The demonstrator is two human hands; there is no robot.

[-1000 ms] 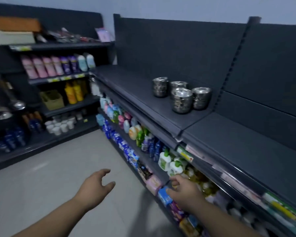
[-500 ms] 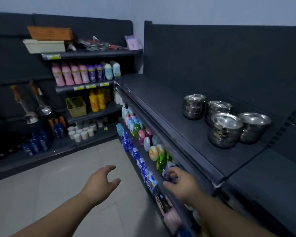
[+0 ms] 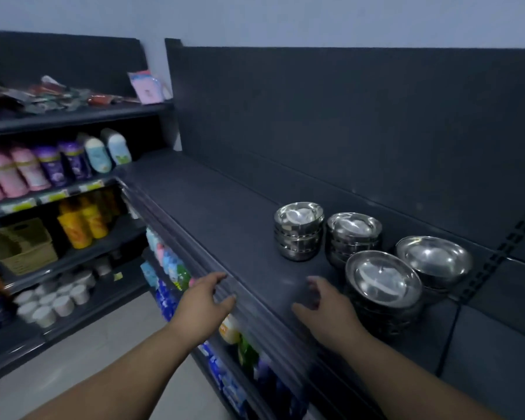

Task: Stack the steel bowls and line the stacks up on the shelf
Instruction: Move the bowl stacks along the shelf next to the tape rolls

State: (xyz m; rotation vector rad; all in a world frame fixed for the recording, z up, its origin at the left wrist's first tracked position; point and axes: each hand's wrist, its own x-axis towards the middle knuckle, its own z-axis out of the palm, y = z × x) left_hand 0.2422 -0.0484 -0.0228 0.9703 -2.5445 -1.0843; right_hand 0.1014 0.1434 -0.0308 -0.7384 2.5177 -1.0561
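Steel bowl stacks [image 3: 382, 278] centre right on shelf [image 3: 225, 225]. Left hand [image 3: 205, 301], right hand [image 3: 325, 310] empty, loosely spread. Probably stiff, slick; best gripped around sides.

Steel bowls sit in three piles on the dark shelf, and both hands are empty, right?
Not three. The head view shows four piles of steel bowls on the dark shelf. The left hand and right hand are empty.
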